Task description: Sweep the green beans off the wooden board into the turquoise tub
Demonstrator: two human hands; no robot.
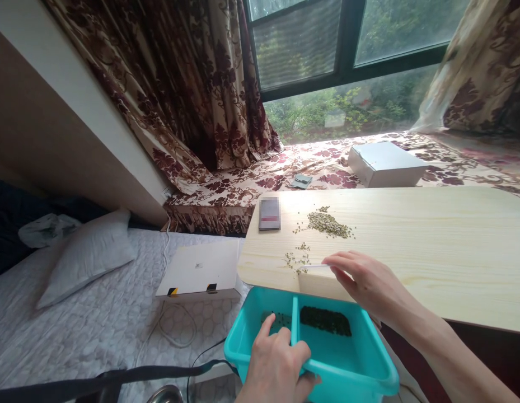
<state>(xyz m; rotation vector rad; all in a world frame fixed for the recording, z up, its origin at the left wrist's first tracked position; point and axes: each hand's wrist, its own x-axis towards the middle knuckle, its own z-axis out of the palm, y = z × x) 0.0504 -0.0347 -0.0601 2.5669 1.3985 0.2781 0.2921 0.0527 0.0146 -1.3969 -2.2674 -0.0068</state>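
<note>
My left hand (279, 364) grips the near rim and divider of a teal two-compartment bin (360, 358), held just under the front edge of a light wooden table (431, 246). Both compartments hold small green beans; the right one (326, 320) holds more. My right hand (366, 280) rests at the table's front edge, fingers pinched on a thin white stick (316, 266) lying beside a few loose beans (295, 260). A larger pile of green beans (327, 224) sits farther back on the table.
A phone (270, 213) lies at the table's left end. A white box (385, 163) and a small grey object (302, 181) sit on the patterned window seat. On the bed to the left lie a flat white box (198, 271), a pillow (85, 254) and cables.
</note>
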